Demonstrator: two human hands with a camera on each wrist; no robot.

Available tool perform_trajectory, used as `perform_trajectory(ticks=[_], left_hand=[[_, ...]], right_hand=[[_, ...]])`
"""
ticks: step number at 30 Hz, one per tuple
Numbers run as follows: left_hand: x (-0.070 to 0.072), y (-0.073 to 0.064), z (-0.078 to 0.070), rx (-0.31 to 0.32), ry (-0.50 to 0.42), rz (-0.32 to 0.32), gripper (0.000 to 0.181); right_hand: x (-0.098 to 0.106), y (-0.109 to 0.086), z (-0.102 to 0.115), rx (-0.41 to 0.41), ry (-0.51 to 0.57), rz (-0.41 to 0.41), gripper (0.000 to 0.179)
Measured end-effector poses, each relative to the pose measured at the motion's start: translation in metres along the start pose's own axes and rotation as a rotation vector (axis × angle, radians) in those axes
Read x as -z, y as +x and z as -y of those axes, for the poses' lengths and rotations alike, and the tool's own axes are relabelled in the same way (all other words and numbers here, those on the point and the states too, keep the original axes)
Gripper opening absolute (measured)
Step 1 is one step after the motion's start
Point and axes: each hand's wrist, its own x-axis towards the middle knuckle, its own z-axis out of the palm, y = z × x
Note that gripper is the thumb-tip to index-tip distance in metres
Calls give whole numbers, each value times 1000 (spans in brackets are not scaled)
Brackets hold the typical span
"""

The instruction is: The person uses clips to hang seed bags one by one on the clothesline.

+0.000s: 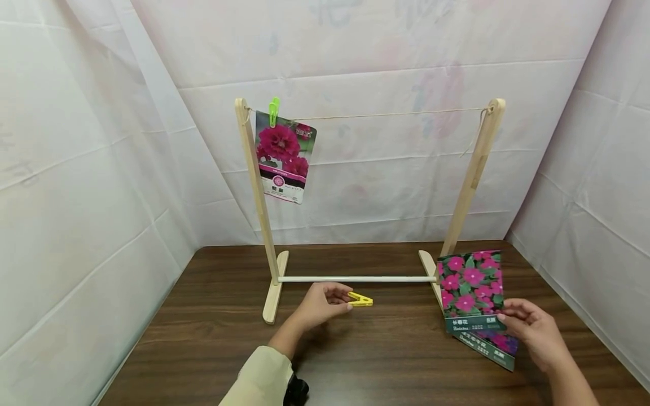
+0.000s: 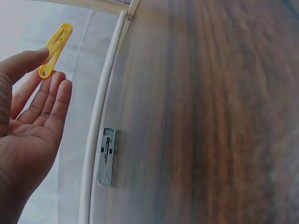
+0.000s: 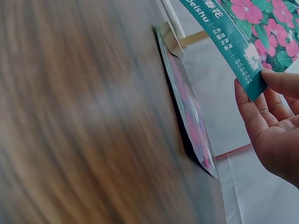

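My left hand (image 1: 321,304) pinches a yellow clothespin (image 1: 361,300) by its handle end, above the table just in front of the rack's white bar. My right hand (image 1: 537,331) holds a seed packet with pink flowers (image 1: 471,285) by its lower right corner, thumb on the front. Below it, a second seed packet (image 1: 488,351) with purple flowers lies on the table, partly covered in the head view. From the rack's string hangs a packet with magenta blooms (image 1: 280,148), fixed by a green clothespin (image 1: 273,111). A grey clothespin (image 2: 106,156) lies beside the bar.
The wooden rack has two posts, a left post (image 1: 256,192) and a right post (image 1: 472,175), with a thin string (image 1: 386,115) tied between their tops. A white bar (image 1: 355,279) joins its feet on the dark wooden table (image 1: 203,338). White cloth (image 1: 355,192) surrounds the table.
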Motion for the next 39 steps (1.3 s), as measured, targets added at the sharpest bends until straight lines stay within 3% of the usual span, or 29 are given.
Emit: perform_trajectory(ticks=[10, 19, 28, 36, 39], left_hand=[[6, -2, -7, -19, -65, -34, 32], [16, -5, -9, -3, -46, -70, 31], [24, -11, -14, 1, -58, -96, 34], [27, -21, -42, -32, -50, -109, 31], [27, -20, -40, -36, -49, -114, 30]], right_hand=[[-20, 3, 7, -9, -24, 61, 17], [-39, 7, 15, 33, -47, 112, 16], [-55, 9, 22, 33, -31, 26, 18], [-65, 11, 25, 5, -23, 6, 22], [-70, 12, 27, 5, -63, -6, 24]])
